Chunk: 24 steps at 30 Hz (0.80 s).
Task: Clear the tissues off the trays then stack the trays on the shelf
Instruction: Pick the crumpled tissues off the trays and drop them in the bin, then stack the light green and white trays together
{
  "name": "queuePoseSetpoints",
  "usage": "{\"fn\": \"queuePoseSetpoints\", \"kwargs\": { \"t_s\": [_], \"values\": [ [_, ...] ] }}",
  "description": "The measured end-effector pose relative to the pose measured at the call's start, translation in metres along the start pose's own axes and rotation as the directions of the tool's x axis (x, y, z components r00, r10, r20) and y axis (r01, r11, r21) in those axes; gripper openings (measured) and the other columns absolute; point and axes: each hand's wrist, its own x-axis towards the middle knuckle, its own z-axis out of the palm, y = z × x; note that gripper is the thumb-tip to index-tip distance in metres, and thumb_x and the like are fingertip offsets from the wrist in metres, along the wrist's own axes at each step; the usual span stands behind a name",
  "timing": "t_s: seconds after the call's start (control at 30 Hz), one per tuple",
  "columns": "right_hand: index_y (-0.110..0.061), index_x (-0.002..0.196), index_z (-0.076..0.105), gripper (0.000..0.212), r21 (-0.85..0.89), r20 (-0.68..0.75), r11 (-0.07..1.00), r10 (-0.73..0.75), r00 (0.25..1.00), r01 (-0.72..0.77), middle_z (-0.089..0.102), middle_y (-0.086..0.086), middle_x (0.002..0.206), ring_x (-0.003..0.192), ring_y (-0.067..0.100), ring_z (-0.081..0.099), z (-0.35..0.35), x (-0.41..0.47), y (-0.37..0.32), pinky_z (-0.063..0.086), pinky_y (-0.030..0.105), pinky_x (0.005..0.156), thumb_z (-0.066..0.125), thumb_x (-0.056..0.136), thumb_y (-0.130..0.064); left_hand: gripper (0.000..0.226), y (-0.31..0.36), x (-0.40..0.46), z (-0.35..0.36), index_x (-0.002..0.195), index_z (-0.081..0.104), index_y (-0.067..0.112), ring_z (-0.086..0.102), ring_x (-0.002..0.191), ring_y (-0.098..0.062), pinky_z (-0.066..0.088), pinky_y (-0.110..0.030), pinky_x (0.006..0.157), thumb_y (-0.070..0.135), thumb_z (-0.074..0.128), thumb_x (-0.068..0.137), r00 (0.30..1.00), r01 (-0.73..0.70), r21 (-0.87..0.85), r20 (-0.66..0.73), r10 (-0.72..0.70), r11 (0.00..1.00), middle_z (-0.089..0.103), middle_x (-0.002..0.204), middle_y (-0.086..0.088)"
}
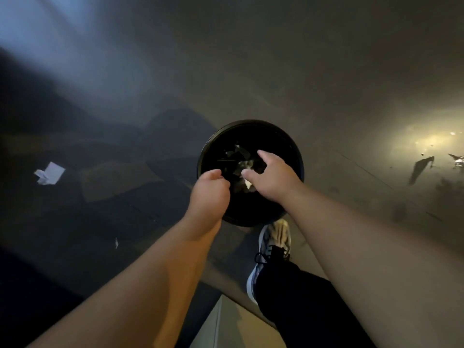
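- Nearest the camera, two bare forearms reach forward and down; below them a pale corner of some surface and a dark trouser leg ending in a laced sneaker, its toe right at the near edge of the bin.
- The left hand is curled into a loose fist over the near rim, fingers tucked under; whether it holds anything I cannot tell.
- The right hand is spread, thumb and forefinger apart, palm down above the opening, with nothing gripped. A pale scrap shows just under the thumb, though whether it touches the hand is unclear.
- Beneath both hands sits a round black bin on the dim floor, with crumpled tissues lying inside it (so this batch looks delivered).
- Further left, well apart from the bin, a folded white tissue lies on the floor, and a smaller white fleck nearer the left forearm.
- No trays and no shelf are in view.
- Judgement: this is the dumping part of the clearing step. The next move calls for drawing the hands back, probably collecting the stray tissue, then turning to find the trays for stacking.
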Motion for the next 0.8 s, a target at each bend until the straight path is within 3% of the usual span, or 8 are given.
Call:
{"fn": "queuePoseSetpoints", "kwargs": {
  "t_s": [0.07, 0.2, 0.4, 0.5, 0.63, 0.7, 0.73, 0.8],
  "values": [
    [-0.03, 0.156, 0.036, 0.077, 0.023, -0.016, 1.0, -0.01, 1.0, 0.01, 0.034, 0.001, 0.163, 0.144, 0.027, 0.041, -0.01, -0.008, -0.002, 0.039, 0.04, 0.114, 0.059, 0.089, -0.059, 0.051, 0.007, -0.009, -0.008, 0.146, 0.047, 0.012, 0.06, 0.114, -0.024, 0.051, -0.041, 0.096, -0.003, 0.05, 0.097, 1.0, 0.016, -0.044, -0.018, -0.017, 0.999, 0.06, 0.132, -0.01],
    [-0.031, 0.152, 0.044, 0.063, -0.014, -0.019, 0.999, -0.046, 0.999, 0.046, 0.046, 0.002, 0.156, 0.134, 0.025, 0.052, -0.043, -0.036, -0.02, 0.046, 0.035, 0.102, 0.055, 0.094, -0.053, 0.052, 0.031, -0.044, -0.016, 0.148, 0.045, 0.02, 0.063, 0.093, -0.016, 0.052, -0.029, 0.07, 0.003, 0.05, 0.099, 0.998, 0.059, -0.126, 0.001, -0.06, 0.99, 0.064, 0.115, -0.007],
    [-0.033, 0.146, 0.052, 0.054, -0.006, -0.096, 0.995, -0.103, 0.99, 0.103, 0.058, -0.002, 0.146, 0.129, 0.022, 0.057, -0.113, -0.1, -0.084, 0.047, 0.032, 0.095, 0.055, 0.094, -0.048, 0.053, 0.086, -0.115, -0.024, 0.144, 0.051, 0.028, 0.06, 0.076, -0.017, 0.051, -0.039, 0.075, 0.01, 0.05, 0.094, 0.999, -0.022, -0.126, 0.024, 0.025, 0.992, 0.066, 0.08, 0.0],
    [-0.033, 0.144, 0.055, 0.053, 0.006, -0.127, 0.985, -0.172, 0.977, 0.174, 0.061, -0.005, 0.142, 0.129, 0.019, 0.057, -0.149, -0.145, -0.134, 0.046, 0.03, 0.099, 0.055, 0.093, -0.047, 0.054, 0.133, -0.167, -0.038, 0.146, 0.049, 0.032, 0.064, 0.088, -0.014, 0.055, -0.041, 0.09, 0.014, 0.051, 0.094, 0.993, -0.115, -0.12, 0.0, 0.116, 0.986, 0.068, 0.108, -0.002],
    [-0.028, 0.141, 0.06, 0.049, 0.044, -0.186, 0.948, -0.303, 0.934, 0.316, 0.063, -0.002, 0.141, 0.128, 0.017, 0.058, -0.187, -0.226, -0.218, 0.045, 0.031, 0.107, 0.058, 0.094, -0.043, 0.064, 0.199, -0.251, -0.074, 0.149, 0.044, 0.031, 0.068, 0.091, -0.025, 0.056, -0.041, 0.087, 0.017, 0.054, 0.087, 0.958, -0.288, -0.122, -0.029, 0.287, 0.95, 0.066, 0.122, -0.011],
    [-0.023, 0.14, 0.061, 0.046, 0.073, -0.22, 0.912, -0.381, 0.898, 0.404, 0.064, 0.001, 0.139, 0.125, 0.018, 0.06, -0.2, -0.276, -0.262, 0.045, 0.032, 0.108, 0.058, 0.096, -0.038, 0.064, 0.225, -0.295, -0.103, 0.151, 0.042, 0.022, 0.064, 0.077, -0.028, 0.053, -0.034, 0.07, 0.008, 0.052, 0.089, 0.936, -0.35, -0.147, -0.033, 0.349, 0.925, 0.066, 0.108, -0.017],
    [-0.021, 0.139, 0.061, 0.044, 0.081, -0.226, 0.89, -0.422, 0.878, 0.448, 0.064, 0.002, 0.139, 0.125, 0.018, 0.06, -0.202, -0.303, -0.282, 0.045, 0.031, 0.108, 0.057, 0.097, -0.034, 0.061, 0.235, -0.321, -0.12, 0.151, 0.042, 0.019, 0.061, 0.076, -0.026, 0.048, -0.029, 0.064, 0.001, 0.049, 0.093, 0.923, -0.385, -0.164, -0.045, 0.383, 0.908, 0.065, 0.111, -0.019],
    [-0.017, 0.138, 0.062, 0.04, 0.088, -0.227, 0.843, -0.502, 0.835, 0.531, 0.063, 0.003, 0.14, 0.127, 0.017, 0.059, -0.201, -0.354, -0.321, 0.042, 0.027, 0.107, 0.054, 0.101, -0.026, 0.059, 0.245, -0.369, -0.157, 0.151, 0.042, 0.015, 0.062, 0.097, -0.031, 0.048, -0.028, 0.07, -0.008, 0.044, 0.097, 0.895, -0.445, -0.216, -0.081, 0.438, 0.869, 0.057, 0.135, -0.023]
  ]
}}
